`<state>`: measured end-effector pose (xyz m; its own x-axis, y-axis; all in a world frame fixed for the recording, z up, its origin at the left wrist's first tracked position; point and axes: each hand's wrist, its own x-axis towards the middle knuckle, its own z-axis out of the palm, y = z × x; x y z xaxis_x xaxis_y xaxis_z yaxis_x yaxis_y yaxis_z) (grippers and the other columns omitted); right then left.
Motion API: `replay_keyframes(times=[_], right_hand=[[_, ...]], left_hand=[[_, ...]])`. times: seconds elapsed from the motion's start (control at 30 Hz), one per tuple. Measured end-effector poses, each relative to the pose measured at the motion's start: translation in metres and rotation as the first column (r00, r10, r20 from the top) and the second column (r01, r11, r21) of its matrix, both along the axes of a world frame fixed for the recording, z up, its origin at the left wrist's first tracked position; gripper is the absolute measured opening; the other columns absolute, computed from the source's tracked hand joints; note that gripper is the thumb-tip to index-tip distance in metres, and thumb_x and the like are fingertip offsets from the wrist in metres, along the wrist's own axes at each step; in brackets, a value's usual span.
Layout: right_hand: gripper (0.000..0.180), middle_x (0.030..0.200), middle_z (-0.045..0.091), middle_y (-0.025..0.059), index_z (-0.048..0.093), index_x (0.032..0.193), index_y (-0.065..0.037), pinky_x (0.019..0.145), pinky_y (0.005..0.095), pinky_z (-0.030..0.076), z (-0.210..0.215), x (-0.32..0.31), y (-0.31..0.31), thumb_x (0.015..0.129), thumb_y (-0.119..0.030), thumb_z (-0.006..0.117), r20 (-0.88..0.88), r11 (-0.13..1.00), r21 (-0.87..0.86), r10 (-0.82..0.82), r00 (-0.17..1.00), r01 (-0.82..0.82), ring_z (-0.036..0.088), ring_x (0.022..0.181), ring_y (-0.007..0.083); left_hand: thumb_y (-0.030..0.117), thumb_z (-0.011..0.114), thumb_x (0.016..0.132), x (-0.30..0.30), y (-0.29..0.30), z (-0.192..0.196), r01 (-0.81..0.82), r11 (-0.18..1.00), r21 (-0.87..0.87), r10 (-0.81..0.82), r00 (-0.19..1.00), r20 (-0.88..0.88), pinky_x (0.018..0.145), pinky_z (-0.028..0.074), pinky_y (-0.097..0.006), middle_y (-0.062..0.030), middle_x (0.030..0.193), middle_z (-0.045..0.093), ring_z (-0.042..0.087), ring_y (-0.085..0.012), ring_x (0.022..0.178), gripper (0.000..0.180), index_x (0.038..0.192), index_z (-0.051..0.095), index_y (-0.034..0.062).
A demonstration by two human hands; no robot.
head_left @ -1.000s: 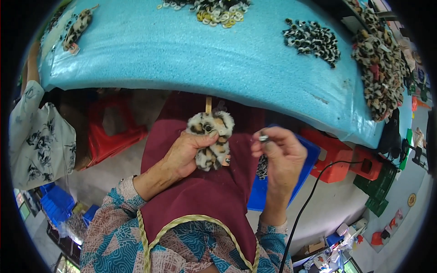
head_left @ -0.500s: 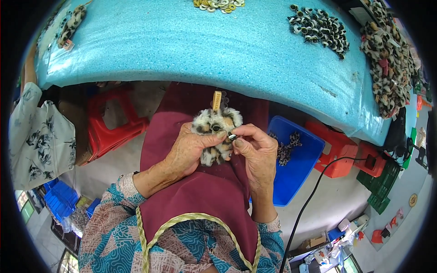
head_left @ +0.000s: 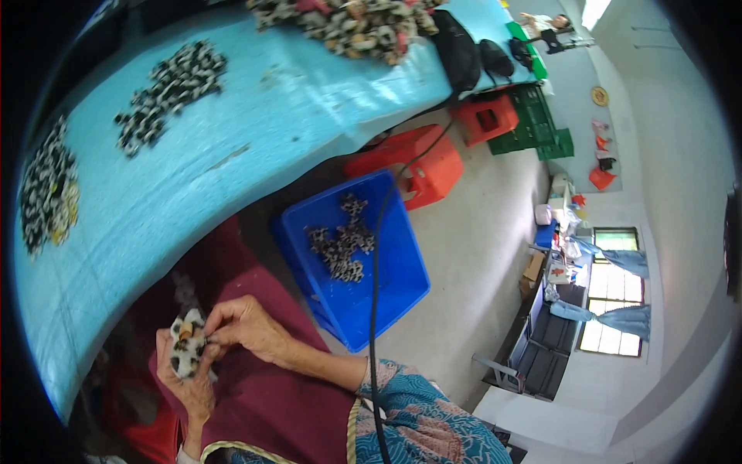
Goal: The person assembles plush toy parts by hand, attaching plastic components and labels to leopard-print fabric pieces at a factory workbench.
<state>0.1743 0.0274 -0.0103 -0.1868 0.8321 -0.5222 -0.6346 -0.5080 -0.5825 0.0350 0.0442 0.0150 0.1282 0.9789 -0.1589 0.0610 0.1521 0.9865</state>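
Observation:
Low at the left, my left hand (head_left: 185,389) is closed around a small furry plush piece (head_left: 185,362), white with dark and tan spots. A tan tag (head_left: 186,331) lies against its fur. My right hand (head_left: 249,332) reaches in from the right, thumb and forefinger pinched together at the plush's edge. What sits between those fingertips is too small and covered to make out. Both hands are over the maroon apron (head_left: 270,394) on my lap.
A blue bin (head_left: 398,305) with spotted fabric pieces (head_left: 340,247) stands right of my lap, a black cable (head_left: 376,309) crossing before it. The blue-covered table (head_left: 255,147) bears black-and-white parts (head_left: 170,93) and a plush pile (head_left: 363,27). Red stools (head_left: 421,158) stand beneath.
The view has swung right, so my hands now appear lower left. The plush is turned in my left hand. The small black-and-white toy eye in my right fingertips no longer shows clearly.

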Motion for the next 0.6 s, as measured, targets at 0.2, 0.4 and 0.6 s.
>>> replay_keyframes(times=[0.2, 0.4, 0.6], right_hand=[[0.008, 0.076, 0.061, 0.0073, 0.059, 0.084, 0.003, 0.058, 0.0244, 0.052, -0.006, 0.005, -0.02, 0.077, 0.004, 0.061, -0.023, 0.999, -0.006, -0.038, 0.999, 0.038, 0.06, 0.064, 0.0133], [0.014, 0.078, 0.059, 0.0052, 0.058, 0.091, 0.001, 0.059, 0.0217, 0.049, -0.014, 0.027, -0.016, 0.081, -0.008, 0.061, 0.036, 0.994, 0.075, 0.078, 0.996, -0.081, 0.058, 0.066, 0.0109], [0.02, 0.09, 0.062, 0.004, 0.059, 0.1, 0.0, 0.074, 0.0236, 0.046, -0.027, 0.028, -0.005, 0.081, -0.005, 0.055, 0.322, 0.91, 0.338, 0.129, 0.938, -0.241, 0.057, 0.081, 0.0095]], left_hand=[[0.022, 0.08, 0.065, 0.0, -0.002, 0.005, 0.151, 0.979, -0.138, -0.155, 0.988, -0.02, 0.053, 0.036, -0.021, 0.0004, 0.078, 0.044, 0.046, -0.0083, 0.065, 0.036, 0.08, 0.057, -0.0015], [0.013, 0.075, 0.068, 0.009, 0.004, 0.014, 0.141, 0.92, -0.365, -0.073, 0.978, 0.194, 0.044, 0.044, -0.023, -0.0053, 0.069, 0.054, 0.053, -0.013, 0.052, 0.029, 0.085, 0.057, -0.0021], [0.01, 0.072, 0.071, 0.012, -0.006, 0.01, 0.256, 0.666, -0.7, 0.082, 0.908, 0.411, 0.038, 0.053, -0.035, -0.0096, 0.072, 0.059, 0.059, -0.0198, 0.049, 0.036, 0.098, 0.053, -0.0023]])
